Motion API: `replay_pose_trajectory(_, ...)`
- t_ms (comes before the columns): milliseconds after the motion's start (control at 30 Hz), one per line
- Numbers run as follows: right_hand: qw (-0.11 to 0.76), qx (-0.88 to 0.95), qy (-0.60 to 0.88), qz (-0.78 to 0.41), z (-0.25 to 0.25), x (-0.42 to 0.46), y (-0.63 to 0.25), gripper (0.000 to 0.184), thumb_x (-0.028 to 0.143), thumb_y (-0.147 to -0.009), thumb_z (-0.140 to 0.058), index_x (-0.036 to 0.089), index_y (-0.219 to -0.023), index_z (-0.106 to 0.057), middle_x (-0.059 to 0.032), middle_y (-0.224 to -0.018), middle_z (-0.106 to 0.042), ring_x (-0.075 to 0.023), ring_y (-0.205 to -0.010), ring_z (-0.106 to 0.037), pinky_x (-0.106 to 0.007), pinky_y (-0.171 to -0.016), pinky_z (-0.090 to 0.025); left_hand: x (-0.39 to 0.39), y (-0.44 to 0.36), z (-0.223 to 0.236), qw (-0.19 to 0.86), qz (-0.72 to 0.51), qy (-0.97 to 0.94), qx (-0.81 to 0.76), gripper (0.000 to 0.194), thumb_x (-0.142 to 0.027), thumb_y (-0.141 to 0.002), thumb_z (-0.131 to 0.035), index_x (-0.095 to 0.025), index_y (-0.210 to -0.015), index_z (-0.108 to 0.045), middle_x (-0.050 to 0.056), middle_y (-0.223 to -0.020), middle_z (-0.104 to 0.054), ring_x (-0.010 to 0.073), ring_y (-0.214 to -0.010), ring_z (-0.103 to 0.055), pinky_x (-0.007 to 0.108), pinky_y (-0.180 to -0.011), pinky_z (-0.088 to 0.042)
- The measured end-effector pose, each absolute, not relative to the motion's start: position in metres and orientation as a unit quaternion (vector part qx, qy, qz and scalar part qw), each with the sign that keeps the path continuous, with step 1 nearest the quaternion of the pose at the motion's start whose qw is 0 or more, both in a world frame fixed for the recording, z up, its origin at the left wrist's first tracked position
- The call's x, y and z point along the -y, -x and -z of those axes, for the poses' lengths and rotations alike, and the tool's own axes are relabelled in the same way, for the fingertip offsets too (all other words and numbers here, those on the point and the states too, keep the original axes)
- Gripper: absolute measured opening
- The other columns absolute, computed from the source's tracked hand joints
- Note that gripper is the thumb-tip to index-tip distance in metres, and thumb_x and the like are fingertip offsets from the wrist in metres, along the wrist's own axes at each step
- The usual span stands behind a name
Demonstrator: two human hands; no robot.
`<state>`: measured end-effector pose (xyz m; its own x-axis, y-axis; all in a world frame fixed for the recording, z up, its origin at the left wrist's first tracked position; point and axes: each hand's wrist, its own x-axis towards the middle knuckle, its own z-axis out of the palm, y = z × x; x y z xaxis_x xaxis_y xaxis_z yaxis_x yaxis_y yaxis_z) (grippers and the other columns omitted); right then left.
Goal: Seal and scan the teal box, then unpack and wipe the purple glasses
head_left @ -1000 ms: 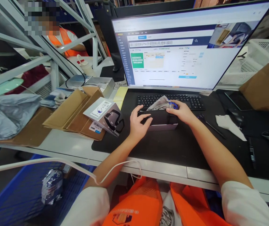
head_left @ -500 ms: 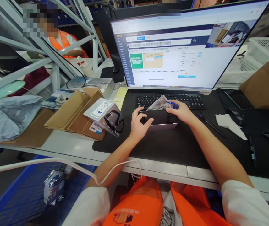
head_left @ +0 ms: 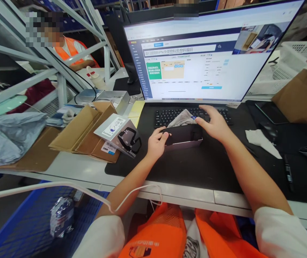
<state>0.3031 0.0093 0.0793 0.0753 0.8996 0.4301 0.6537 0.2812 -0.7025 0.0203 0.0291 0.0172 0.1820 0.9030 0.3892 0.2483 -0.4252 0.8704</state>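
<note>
An open, narrow box (head_left: 184, 144) with a dark inside and a pale purplish side lies on the black desk mat. My left hand (head_left: 156, 142) is closed on its left end, thumb and fingers pinching the edge. A grey cloth pouch (head_left: 182, 117) lies at the box's far side, with a bit of blue cord (head_left: 193, 117) showing. My right hand (head_left: 213, 123) is beside the pouch and above the keyboard, its fingers apart, the thumb close to the cord. Whether the thumb touches the cord I cannot tell.
A printed goggles box (head_left: 121, 134) leans on an open cardboard carton (head_left: 83, 125) at left. Behind my hands are a keyboard (head_left: 164, 116) and a monitor (head_left: 183, 64). A phone (head_left: 272, 113), white paper (head_left: 261, 141) and marker (head_left: 288, 172) lie at right. A person in orange (head_left: 72, 50) sits beyond.
My right hand has let go of the blue cord and opened, shifting slightly right. My left hand has closed its fingers on the box's left end. The pouch lies lower.
</note>
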Motion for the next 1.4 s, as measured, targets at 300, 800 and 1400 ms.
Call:
replay_pose_trajectory(300, 0.222, 0.766, 0.593, -0.107, -0.102, 0.019, -0.305, 0.046, 0.021, -0.085, -0.069, 0.031, -0.128, -0.079, -0.0080, -0.112, -0.071, -0.0278, -0.099, -0.070, -0.040, -0.093, -0.055, -0.029, -0.022, -0.016, 0.331, -0.506, -0.677, -0.420, 0.064, -0.076, -0.094, -0.056, -0.019, -0.091, -0.085, 0.013, -0.123, -0.075, 0.0293, -0.119, -0.070, 0.044, -0.105, -0.056)
replay_pose_trajectory(800, 0.254, 0.747, 0.581, -0.200, -0.104, 0.017, -0.279, 0.011, 0.018, -0.091, -0.065, 0.021, -0.100, -0.071, -0.0005, -0.080, -0.071, -0.0175, -0.073, -0.064, -0.029, -0.071, -0.044, -0.021, -0.023, -0.015, 0.246, -0.515, -0.717, -0.400, 0.053, -0.064, -0.100, -0.056, -0.019, -0.091, -0.083, 0.013, -0.115, -0.076, 0.0278, -0.117, -0.071, 0.046, -0.106, -0.056)
replay_pose_trajectory(1400, 0.283, 0.714, 0.588, -0.253, -0.092, 0.006, -0.297, 0.026, 0.014, -0.085, -0.071, 0.023, -0.108, -0.079, -0.0005, -0.087, -0.078, -0.0168, -0.077, -0.071, -0.030, -0.079, -0.054, -0.039, -0.010, -0.015, 0.110, -0.422, -0.842, -0.319, 0.027, -0.044, -0.096, -0.067, -0.024, -0.110, -0.079, 0.010, -0.112, -0.076, 0.0271, -0.111, -0.070, 0.052, -0.110, -0.052)
